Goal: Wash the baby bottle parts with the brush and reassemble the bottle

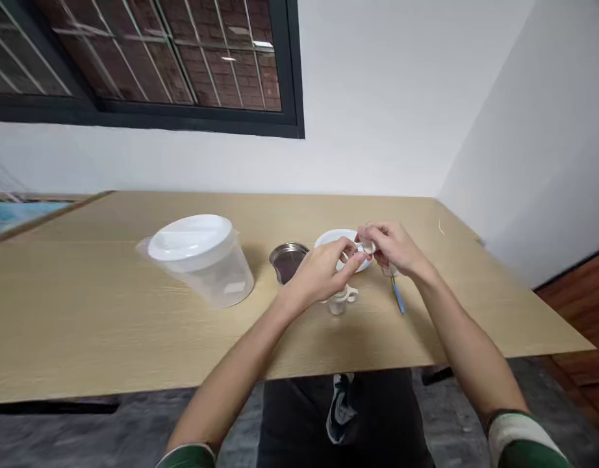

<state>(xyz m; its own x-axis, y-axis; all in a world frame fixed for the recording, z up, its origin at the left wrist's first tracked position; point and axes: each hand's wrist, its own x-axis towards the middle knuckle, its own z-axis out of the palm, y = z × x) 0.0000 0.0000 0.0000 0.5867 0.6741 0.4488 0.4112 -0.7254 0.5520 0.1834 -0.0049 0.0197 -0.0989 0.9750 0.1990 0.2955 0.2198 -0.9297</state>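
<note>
Both hands were at work together on a small white piece (366, 247), raised just above the round white plate (334, 234) near the middle of the worktop (134, 325). The right hand (394, 248) had its fingers pinched narrow on the piece. The left hand (323, 266) met it from the other side, thumb and forefinger drawn close together; whether those fingers gripped the piece or only steadied it, I could not tell. The step in hand looked like close fingertip handling, though the piece was too small and too covered to show its exact shape.

Just below the left hand, a small clear cup with a white ring-shaped handle (337, 304) stood on the worktop. A slim tool with a blue handle (398, 298) lay beneath the right hand, its upper end near a small clear item (390, 270) partly hidden there. To the left of the plate sat a round metal dish with a dark inside (288, 262), and beyond it a translucent plastic bucket with a white lid (224, 273).

In my judgement, any further move called for a light, steady pinch, with both wrists kept above the cup and tool.
</note>
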